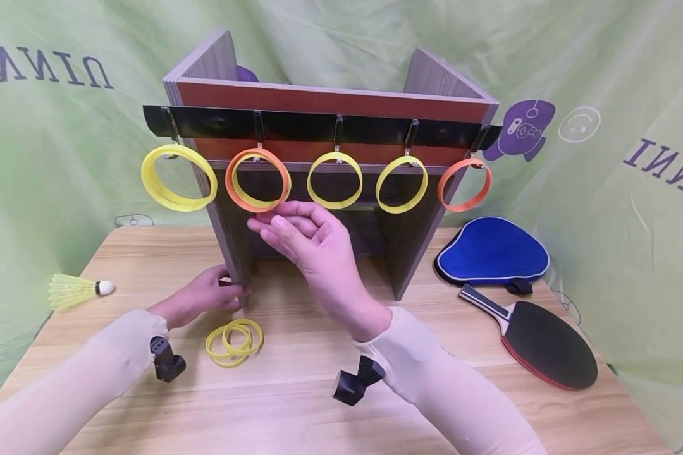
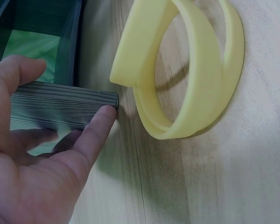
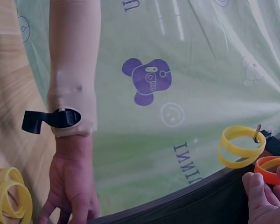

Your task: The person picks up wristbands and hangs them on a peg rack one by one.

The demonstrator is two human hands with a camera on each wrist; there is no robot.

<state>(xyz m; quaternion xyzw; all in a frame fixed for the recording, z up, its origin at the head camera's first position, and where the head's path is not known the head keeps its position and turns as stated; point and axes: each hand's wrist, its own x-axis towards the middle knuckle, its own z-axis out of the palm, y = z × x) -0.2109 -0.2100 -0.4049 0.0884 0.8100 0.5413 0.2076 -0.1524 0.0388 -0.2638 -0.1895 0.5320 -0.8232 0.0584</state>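
Observation:
An orange ring (image 1: 285,165) hangs together with a yellow one from the second hook on the left of a black strip (image 1: 298,126). My right hand (image 1: 321,253) is just under the orange ring, loosely bent fingertips at its lower edge. In the right wrist view, those fingers overlap the orange ring (image 3: 266,176) at the frame's right edge. My left hand (image 2: 46,163) grips the lower end of the wooden stand's left side panel (image 2: 60,102), thumb on one face and fingers on the other. Several yellow rings (image 1: 209,344) lie overlapping on the table beside that hand.
Yellow rings (image 1: 146,180) and an orange ring (image 1: 441,188) hang from the other hooks. A shuttlecock (image 1: 74,289) lies at the table's left. To the right are a blue paddle case (image 1: 492,249) and a black table tennis paddle (image 1: 549,344). A green printed curtain (image 1: 620,82) surrounds the table.

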